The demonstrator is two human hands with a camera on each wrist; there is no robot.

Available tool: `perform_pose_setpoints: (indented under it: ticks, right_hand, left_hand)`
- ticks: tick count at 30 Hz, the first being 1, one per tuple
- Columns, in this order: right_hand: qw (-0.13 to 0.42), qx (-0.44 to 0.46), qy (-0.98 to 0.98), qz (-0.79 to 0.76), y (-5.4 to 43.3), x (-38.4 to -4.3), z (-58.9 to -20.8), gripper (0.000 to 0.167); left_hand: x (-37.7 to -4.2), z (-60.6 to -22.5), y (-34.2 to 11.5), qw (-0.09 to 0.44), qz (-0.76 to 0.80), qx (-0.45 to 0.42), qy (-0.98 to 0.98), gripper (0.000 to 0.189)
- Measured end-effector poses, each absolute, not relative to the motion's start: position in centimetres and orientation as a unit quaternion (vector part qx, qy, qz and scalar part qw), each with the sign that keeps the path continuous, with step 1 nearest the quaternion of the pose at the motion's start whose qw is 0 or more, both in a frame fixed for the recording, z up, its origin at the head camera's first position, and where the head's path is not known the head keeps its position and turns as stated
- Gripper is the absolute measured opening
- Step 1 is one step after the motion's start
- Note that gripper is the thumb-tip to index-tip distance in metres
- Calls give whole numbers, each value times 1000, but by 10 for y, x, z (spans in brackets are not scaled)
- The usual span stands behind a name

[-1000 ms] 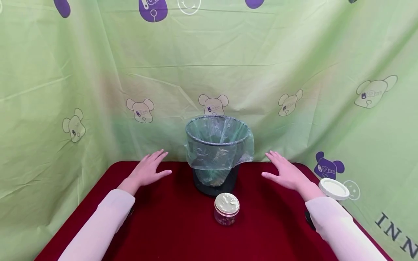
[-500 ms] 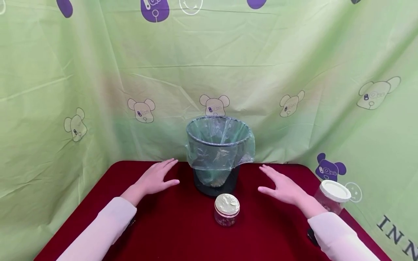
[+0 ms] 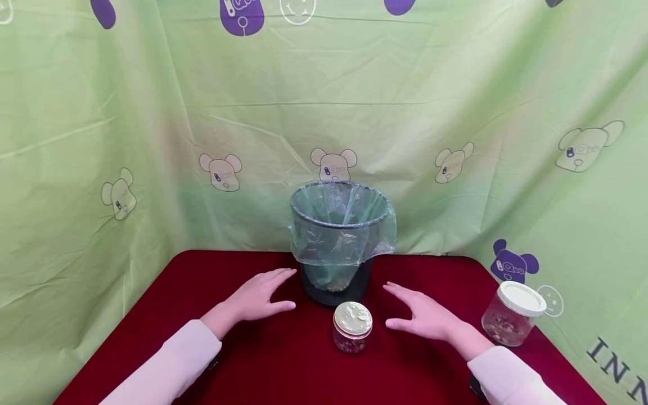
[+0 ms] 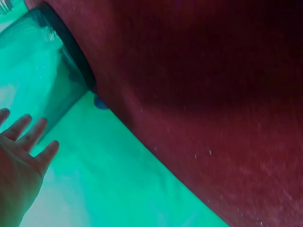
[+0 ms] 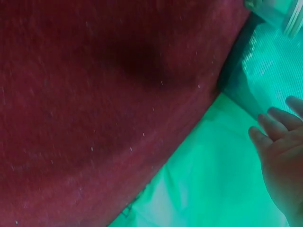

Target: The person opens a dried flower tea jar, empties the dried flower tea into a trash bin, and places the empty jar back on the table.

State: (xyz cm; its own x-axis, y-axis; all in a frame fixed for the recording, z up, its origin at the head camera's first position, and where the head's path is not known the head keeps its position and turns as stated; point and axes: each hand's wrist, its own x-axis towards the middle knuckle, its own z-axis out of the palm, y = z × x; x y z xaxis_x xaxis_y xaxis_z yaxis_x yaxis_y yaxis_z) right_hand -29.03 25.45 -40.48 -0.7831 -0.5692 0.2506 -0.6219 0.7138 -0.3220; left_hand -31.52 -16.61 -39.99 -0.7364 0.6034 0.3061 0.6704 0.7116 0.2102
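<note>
1. Left hand and right hand have fingers loosely spread, pinching nothing; the small gold-lidded jar stands between their thumbs, nearer the right — closing unevenly could tip it.
2. The mesh wastebasket stands near the left fingertips; overreaching might nudge it or snag its green liner.
3. The white-lidded jar sits off the right little-finger side — a wide swing could topple it.

bin: black | liner: green | table: dark red | curtain: green, bear-printed
</note>
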Motion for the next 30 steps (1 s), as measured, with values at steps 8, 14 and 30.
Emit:
perform_pose_setpoints:
  ticks: [8, 14, 30]
  right_hand:
    - [32, 339, -918, 203, 244, -287, -417, 80]
    - [11, 349, -912, 217, 236, -284, -426, 82]
    - [-31, 351, -912, 213, 220, -280, -439, 87]
  left_hand:
    - [-308, -407, -144, 71, -171, -354, -917, 77]
    - [-300, -415, -127, 65, -173, -381, -906, 77]
    - [-290, -432, -85, 40, -178, -387, -904, 78]
